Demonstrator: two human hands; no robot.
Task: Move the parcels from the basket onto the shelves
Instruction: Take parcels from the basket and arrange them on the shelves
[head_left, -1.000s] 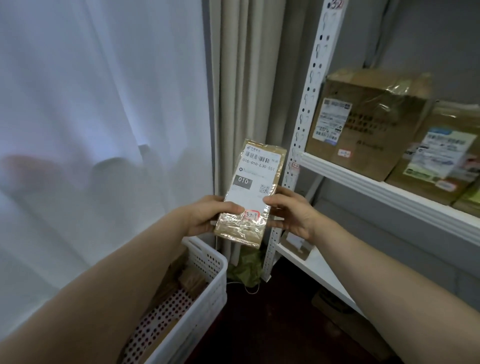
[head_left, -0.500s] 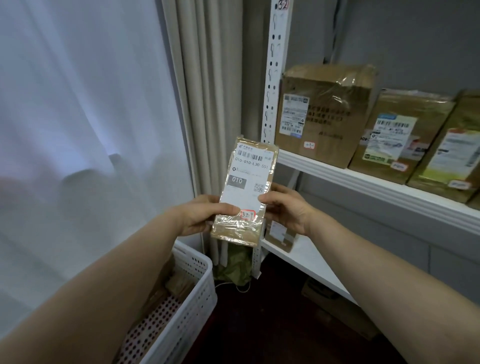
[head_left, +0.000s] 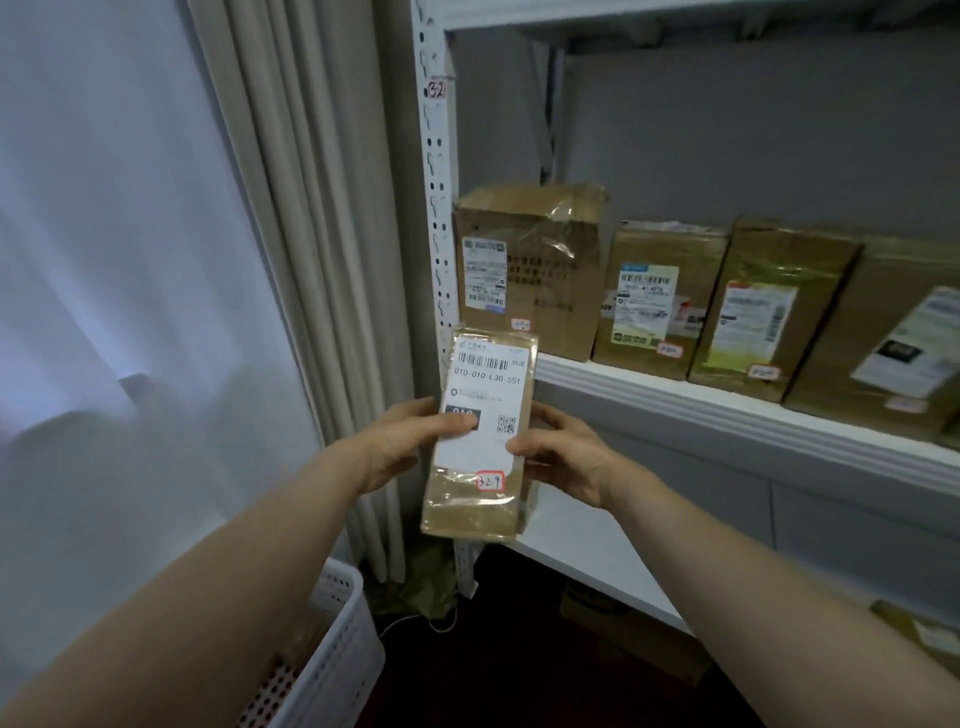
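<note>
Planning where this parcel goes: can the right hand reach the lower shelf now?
Probably yes: the right hand, gripping the parcel with the left hand, is close to the lower shelf, bare at that end.

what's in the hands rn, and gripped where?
One small taped parcel, held upright by both hands at mid-height: the left hand pinches its left edge, thumb on the label; the right hand grips the right edge.
</note>
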